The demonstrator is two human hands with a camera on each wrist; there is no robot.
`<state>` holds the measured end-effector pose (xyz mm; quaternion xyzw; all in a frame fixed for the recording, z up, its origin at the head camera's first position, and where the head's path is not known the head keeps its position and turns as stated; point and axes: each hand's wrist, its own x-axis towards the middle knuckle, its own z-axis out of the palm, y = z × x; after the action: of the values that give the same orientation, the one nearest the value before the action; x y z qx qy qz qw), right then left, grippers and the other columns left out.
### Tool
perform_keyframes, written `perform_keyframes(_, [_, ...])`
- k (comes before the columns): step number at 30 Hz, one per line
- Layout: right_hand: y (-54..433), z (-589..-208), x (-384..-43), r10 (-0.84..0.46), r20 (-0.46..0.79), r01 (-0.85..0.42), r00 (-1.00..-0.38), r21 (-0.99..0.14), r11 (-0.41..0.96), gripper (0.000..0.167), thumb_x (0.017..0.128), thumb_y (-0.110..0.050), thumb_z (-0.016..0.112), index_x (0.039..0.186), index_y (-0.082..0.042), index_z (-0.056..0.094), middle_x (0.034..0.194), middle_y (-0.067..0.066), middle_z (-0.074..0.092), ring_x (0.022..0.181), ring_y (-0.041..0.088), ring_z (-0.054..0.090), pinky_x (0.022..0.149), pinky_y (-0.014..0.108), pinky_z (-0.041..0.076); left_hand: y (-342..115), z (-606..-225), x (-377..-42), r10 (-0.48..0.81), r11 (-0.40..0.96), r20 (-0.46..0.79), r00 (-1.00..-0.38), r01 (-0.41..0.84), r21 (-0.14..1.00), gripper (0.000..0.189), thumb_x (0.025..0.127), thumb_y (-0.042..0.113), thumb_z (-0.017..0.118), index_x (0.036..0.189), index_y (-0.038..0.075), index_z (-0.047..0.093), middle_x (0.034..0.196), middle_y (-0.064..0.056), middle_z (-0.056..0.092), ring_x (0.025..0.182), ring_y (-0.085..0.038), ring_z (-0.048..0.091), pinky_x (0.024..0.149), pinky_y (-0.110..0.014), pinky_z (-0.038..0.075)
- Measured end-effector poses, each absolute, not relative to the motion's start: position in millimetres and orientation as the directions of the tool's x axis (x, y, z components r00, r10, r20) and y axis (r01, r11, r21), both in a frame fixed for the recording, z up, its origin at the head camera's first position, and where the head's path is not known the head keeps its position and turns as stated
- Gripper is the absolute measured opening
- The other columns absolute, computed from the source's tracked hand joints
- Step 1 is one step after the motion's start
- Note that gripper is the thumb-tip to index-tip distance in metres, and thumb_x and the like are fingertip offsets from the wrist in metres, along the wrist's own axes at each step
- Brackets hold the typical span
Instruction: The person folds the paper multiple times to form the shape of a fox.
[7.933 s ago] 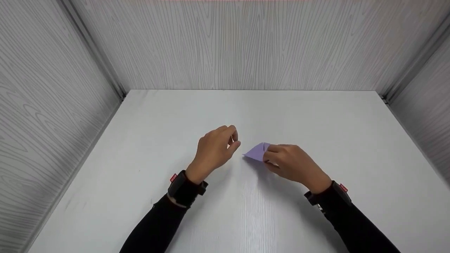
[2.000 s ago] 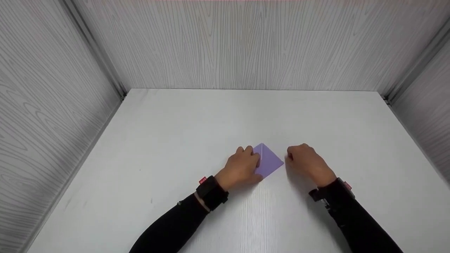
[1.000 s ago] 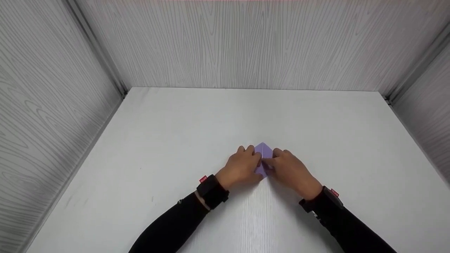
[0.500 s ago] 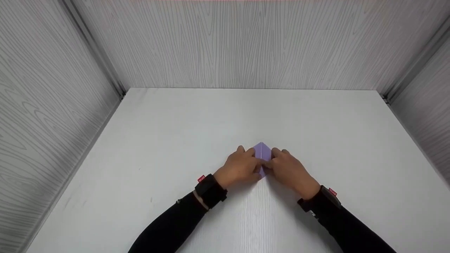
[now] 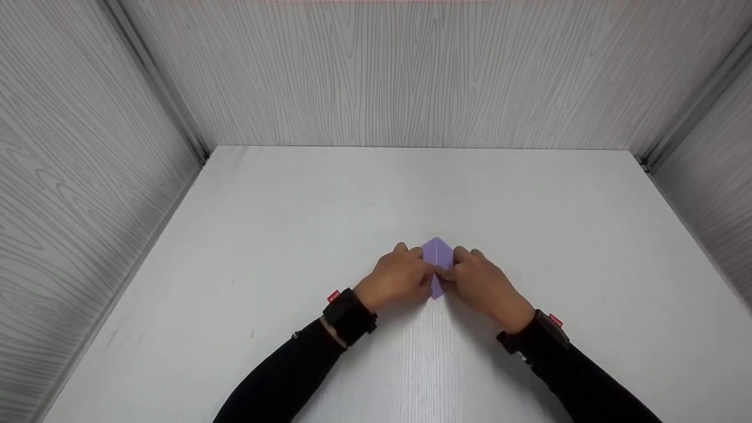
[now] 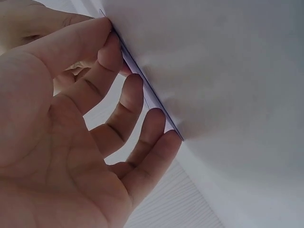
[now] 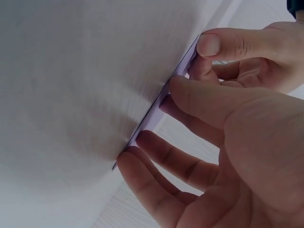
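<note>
A small purple sheet of folded paper [image 5: 437, 251] lies on the white table in a narrow kite shape, a pale line running down its middle. My left hand [image 5: 398, 276] bends over its left half, and my right hand [image 5: 479, 286] covers much of the right half. Both index fingertips meet near the middle line. In the left wrist view the paper [image 6: 151, 96] shows edge-on, pressed by the thumb and fingertips. The right wrist view has the paper [image 7: 154, 112] lying flat under my right fingertips, with part of the left hand [image 7: 259, 43] beyond.
The white tabletop [image 5: 282, 217] surrounds the paper. Wood-grain panels stand along the back [image 5: 376, 76] and at both sides. Each wrist wears a black strap with a red tag, over black sleeves.
My right hand, apart from the paper two seconds ago, has come in from the right onto it. The paper's right corner has been folded to the middle, making it narrower. Both hands now press it.
</note>
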<state>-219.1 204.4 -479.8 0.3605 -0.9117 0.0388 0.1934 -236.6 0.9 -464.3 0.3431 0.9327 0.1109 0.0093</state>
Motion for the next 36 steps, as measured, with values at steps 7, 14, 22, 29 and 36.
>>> perform_keyframes(7, [205,-479,-219,-0.656,0.366,-0.676,-0.660,0.090,0.731,0.019,0.089,-0.009,0.082,0.107,-0.016,0.084,0.076,0.011,0.048,0.065,0.023,0.041,0.063,0.034,0.039,-5,-468,-246,0.633,0.730,0.089,-0.769,0.631,0.263,0.015,0.096,0.009,0.067,0.085,0.007,0.077,0.078,0.000,0.047,0.076,-0.019,0.040,0.064,-0.025,0.032])
perform_keyframes(14, [204,-478,-218,-0.642,0.327,-0.658,-0.693,0.076,0.749,0.017,0.093,-0.012,0.079,0.109,-0.015,0.085,0.079,0.012,0.050,0.065,0.023,0.042,0.062,0.033,0.041,-14,-469,-257,0.604,0.750,0.086,-0.792,0.602,0.273,0.012,0.094,0.007,0.070,0.083,0.005,0.074,0.077,0.000,0.046,0.077,-0.019,0.042,0.069,-0.028,0.034])
perform_keyframes(22, [206,-481,-220,-0.661,0.326,-0.663,-0.676,0.123,0.739,0.016,0.093,-0.015,0.080,0.109,-0.018,0.085,0.081,0.012,0.052,0.065,0.024,0.044,0.063,0.032,0.043,-24,-468,-265,0.570,0.760,0.123,-0.812,0.578,0.297,0.011,0.093,0.004,0.070,0.086,0.000,0.078,0.079,-0.009,0.065,0.082,-0.026,0.058,0.081,-0.039,0.049])
perform_keyframes(29, [204,-478,-217,-0.659,0.313,-0.657,-0.684,0.130,0.743,0.020,0.093,-0.012,0.079,0.112,-0.014,0.084,0.084,0.016,0.056,0.067,0.027,0.049,0.065,0.036,0.048,-29,-469,-272,0.523,0.777,0.113,-0.845,0.527,0.343,0.010,0.092,0.003,0.070,0.085,0.000,0.077,0.084,-0.011,0.069,0.086,-0.028,0.062,0.083,-0.041,0.051])
perform_keyframes(36, [204,-478,-217,-0.631,0.319,-0.652,-0.707,0.048,0.756,0.022,0.090,-0.014,0.084,0.112,-0.009,0.084,0.082,0.015,0.054,0.064,0.028,0.047,0.062,0.035,0.052,-35,-466,-277,0.491,0.796,0.113,-0.864,0.497,0.347,0.011,0.091,0.002,0.070,0.082,0.001,0.076,0.083,-0.010,0.070,0.087,-0.027,0.064,0.083,-0.041,0.053])
